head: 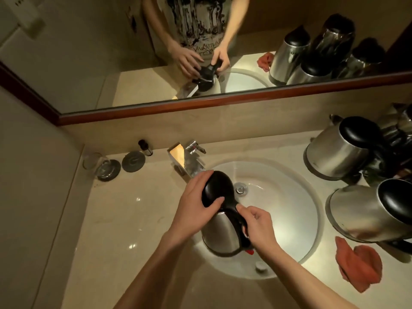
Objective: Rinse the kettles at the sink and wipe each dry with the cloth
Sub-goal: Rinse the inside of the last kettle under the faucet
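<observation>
A steel kettle with a black lid and black handle is held upright over the left part of the round white sink, just below the tap. My left hand grips the lid from the left, thumb on top. My right hand is closed around the handle. Two more steel kettles stand on the counter at the right, one at the back and one nearer. A red cloth lies crumpled on the counter at the sink's right.
A mirror runs along the wall behind the tap and reflects a person's torso and hands. A glass, a round coaster and a small dark bottle sit at the back left of the beige counter.
</observation>
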Demonstrator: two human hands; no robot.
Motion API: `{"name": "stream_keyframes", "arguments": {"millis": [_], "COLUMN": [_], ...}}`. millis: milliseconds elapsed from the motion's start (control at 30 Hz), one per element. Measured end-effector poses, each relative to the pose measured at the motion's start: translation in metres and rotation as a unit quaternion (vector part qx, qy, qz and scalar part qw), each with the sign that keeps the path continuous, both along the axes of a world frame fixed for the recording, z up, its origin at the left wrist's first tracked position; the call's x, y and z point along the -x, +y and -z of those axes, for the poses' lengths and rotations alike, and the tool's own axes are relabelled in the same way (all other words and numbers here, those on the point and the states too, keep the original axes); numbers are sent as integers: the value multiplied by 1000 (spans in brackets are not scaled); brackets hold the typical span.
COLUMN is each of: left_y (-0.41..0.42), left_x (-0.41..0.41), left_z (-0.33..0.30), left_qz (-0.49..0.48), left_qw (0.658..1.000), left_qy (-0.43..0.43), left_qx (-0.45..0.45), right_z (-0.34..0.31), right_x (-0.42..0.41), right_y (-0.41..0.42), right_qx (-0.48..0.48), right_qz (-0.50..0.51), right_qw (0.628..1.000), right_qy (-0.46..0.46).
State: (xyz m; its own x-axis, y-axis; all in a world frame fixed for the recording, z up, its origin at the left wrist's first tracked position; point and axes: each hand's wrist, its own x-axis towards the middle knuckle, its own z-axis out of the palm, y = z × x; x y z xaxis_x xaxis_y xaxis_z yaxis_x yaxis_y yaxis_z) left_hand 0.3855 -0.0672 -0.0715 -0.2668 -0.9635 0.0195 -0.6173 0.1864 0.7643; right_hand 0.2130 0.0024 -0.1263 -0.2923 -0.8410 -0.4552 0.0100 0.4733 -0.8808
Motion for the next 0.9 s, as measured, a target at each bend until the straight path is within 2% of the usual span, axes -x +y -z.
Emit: {"name": "stream_keyframes", "arguments": {"millis": [100, 267, 533, 667, 900], "left_y": [-19, -75, -152, -172, -171], "left_x": [4, -2, -7, -8, 1], "left_z": [-4, 11, 26, 26, 30], "left_qz": [25, -16, 67, 102, 32], "left_qw": [997, 988, 970, 969, 974], "left_qy": [-30, -88, -224, -222, -218], "left_qx": [63, 125, 73, 29, 48], "right_z": [9, 13, 11, 13, 25], "right_x": [-12, -28, -40, -40, -38], "right_y": [-9, -33, -63, -70, -66], "right_qx": [-36, -22, -51, -57, -32], "right_qz": [30, 72, 102, 96, 84], "right_qw": [999, 997, 992, 993, 996], "right_qy": [-12, -21, -50, -26, -4]}}
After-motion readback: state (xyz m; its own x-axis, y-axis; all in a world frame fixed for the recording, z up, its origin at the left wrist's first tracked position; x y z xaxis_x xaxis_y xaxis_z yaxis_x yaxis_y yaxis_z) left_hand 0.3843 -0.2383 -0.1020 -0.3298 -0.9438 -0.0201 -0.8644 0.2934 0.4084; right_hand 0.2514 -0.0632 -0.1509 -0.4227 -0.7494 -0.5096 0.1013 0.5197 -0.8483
